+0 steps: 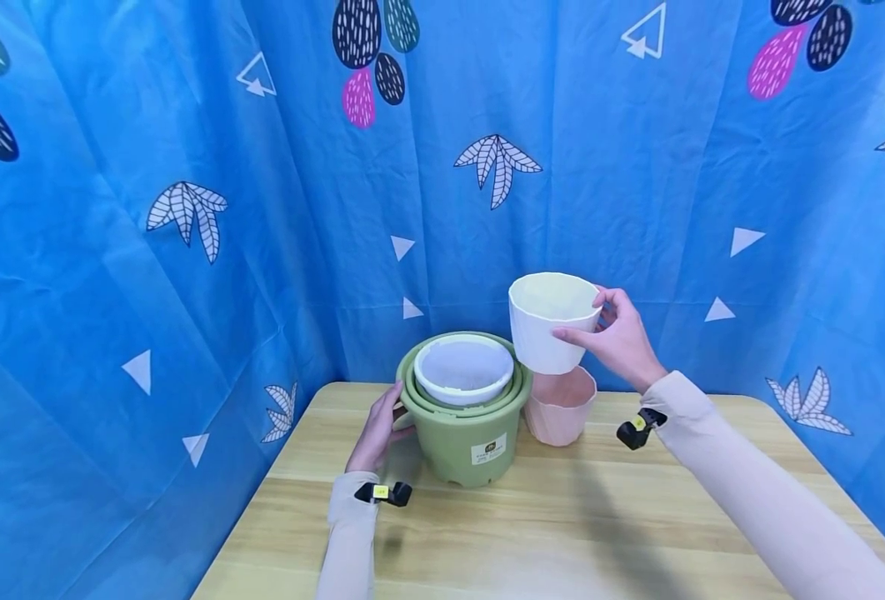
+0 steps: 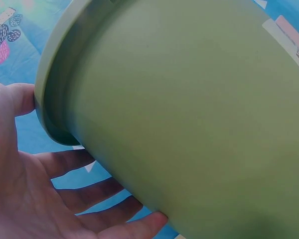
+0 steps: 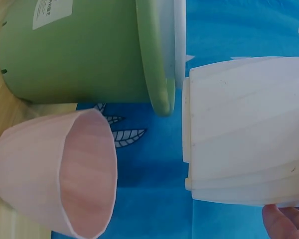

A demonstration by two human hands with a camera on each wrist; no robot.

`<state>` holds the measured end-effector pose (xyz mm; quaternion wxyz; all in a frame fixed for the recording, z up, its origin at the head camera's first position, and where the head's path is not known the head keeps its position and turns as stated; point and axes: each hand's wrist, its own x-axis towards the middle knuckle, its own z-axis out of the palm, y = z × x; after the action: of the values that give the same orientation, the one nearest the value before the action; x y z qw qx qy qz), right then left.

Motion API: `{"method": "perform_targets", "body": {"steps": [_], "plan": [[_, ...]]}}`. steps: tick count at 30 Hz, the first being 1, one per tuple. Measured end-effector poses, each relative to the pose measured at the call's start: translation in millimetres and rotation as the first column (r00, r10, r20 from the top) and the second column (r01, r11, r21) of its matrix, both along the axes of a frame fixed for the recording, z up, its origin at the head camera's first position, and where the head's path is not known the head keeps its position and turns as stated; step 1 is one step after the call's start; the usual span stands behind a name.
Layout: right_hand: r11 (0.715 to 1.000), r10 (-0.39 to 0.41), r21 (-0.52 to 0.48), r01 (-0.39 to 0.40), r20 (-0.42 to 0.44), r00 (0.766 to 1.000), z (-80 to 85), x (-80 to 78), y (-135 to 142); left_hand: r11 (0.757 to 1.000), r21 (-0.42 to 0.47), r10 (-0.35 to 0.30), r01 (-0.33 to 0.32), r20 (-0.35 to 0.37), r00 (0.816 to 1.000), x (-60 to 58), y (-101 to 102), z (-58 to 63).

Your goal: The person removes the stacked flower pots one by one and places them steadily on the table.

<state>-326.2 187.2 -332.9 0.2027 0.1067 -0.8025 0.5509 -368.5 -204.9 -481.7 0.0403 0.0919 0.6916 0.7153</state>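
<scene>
In the head view my right hand (image 1: 622,339) pinches the rim and side of a white flower pot (image 1: 543,337). The right wrist view shows this white pot (image 3: 249,129) in mid-air, its base apart from everything. Below it a pink flower pot (image 1: 560,408) stands upright on the table. Left of that is a large green flower pot (image 1: 453,442) with a label, holding another green pot and a white-rimmed pot (image 1: 465,369) nested inside. My left hand (image 1: 377,429) rests on the green pot's left side, thumb at the rim and spread fingers (image 2: 97,194) touching the wall.
The pots stand near the back edge of a wooden table (image 1: 532,533). A blue patterned curtain (image 1: 442,233) hangs behind the table and along its sides. Each sleeved wrist wears a small black camera (image 1: 641,427).
</scene>
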Motion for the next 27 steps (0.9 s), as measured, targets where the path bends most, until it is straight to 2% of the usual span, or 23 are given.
{"method": "perform_targets", "body": {"steps": [12, 27], "plan": [[0.998, -0.065, 0.018, 0.065, 0.012, 0.998, -8.7, 3.4, 20.1, 1.000, -0.003, -0.015, 0.015, -0.005, 1.000, 0.5, -1.4, -1.3], [0.990, -0.134, 0.048, 0.132, 0.027, 0.991, -23.0, 5.3, 48.4, 1.000, -0.027, 0.000, -0.001, -0.014, 1.000, 1.1, -0.7, -2.2]]}}
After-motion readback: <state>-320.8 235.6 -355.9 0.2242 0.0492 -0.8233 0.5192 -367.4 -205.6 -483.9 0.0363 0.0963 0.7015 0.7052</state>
